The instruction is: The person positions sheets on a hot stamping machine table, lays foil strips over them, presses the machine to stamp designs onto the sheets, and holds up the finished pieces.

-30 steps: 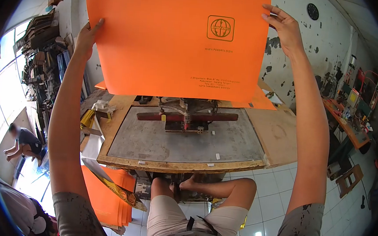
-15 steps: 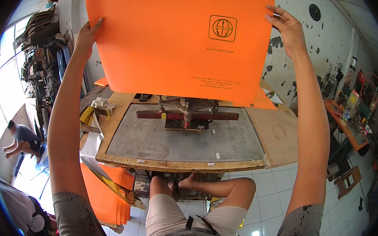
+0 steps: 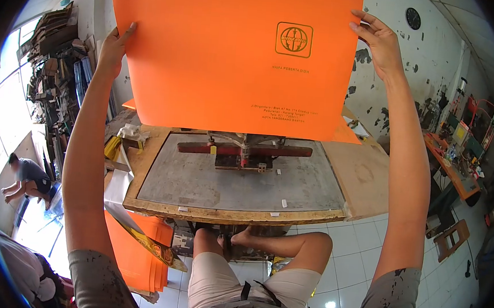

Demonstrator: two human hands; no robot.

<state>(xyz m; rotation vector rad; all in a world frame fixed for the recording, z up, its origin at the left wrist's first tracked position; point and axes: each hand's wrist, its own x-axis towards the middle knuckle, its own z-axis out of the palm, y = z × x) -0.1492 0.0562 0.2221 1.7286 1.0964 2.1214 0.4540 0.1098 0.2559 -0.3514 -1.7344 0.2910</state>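
Note:
A large orange sheet (image 3: 208, 59) is held up before me, printed on its right half with a gold globe emblem (image 3: 294, 40) and lines of small text. At its left edge my left hand (image 3: 116, 45) is closed, the thumb lying on the front of the sheet. My right hand (image 3: 378, 40) pinches the right edge near the top. Below the sheet stands a press with a red bar (image 3: 253, 150) over a flat grey plate (image 3: 199, 185); the sheet hides the upper part of the press.
Under the table's left side lies a stack of orange sheets (image 3: 131, 254), with a strip of gold foil (image 3: 149, 241) over it. A wooden board (image 3: 365, 185) sits right of the plate. At far left another person (image 3: 27, 179) crouches. A cluttered bench (image 3: 452, 162) stands at right.
The orange sheet's lower edge sits slightly lower in view, and its print has shifted a little right and down. Both hands keep their grip.

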